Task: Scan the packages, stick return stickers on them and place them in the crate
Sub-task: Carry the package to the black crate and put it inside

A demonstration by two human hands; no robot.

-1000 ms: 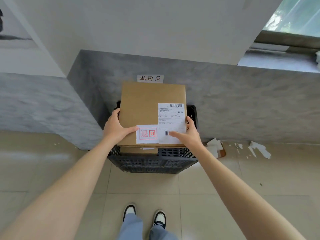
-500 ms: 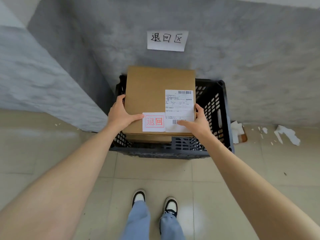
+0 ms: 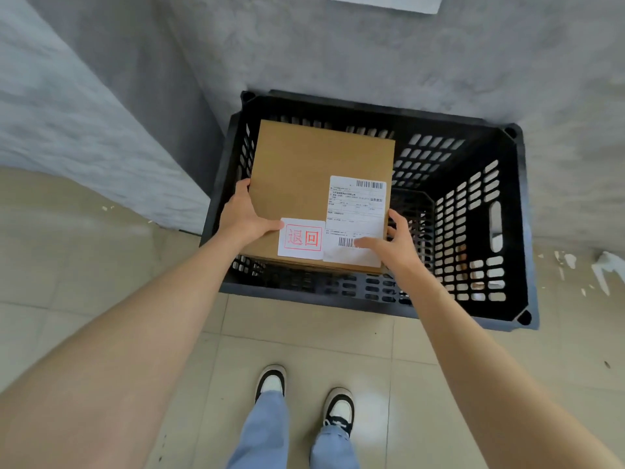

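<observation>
A brown cardboard package (image 3: 304, 174) sits low inside the left half of a black slatted crate (image 3: 473, 231). On its top are a white shipping label (image 3: 355, 211) and a white return sticker (image 3: 301, 238) with red characters. My left hand (image 3: 245, 218) grips the package's near left edge, thumb on top beside the sticker. My right hand (image 3: 392, 242) holds the near right corner, thumb lying on the shipping label and fingers down the side. Another cardboard edge shows just beneath the package.
The crate stands on a tiled floor against a grey wall (image 3: 372, 52), in a corner with a second wall (image 3: 67, 113) on the left. A white paper sign (image 3: 385, 1) hangs above. Paint flecks (image 3: 605, 265) lie right of the crate. My shoes (image 3: 304, 390) stand close by.
The package has gone down from above the crate's rim into its left half, both hands still holding it. My view has tilted down and moved closer to the crate.
</observation>
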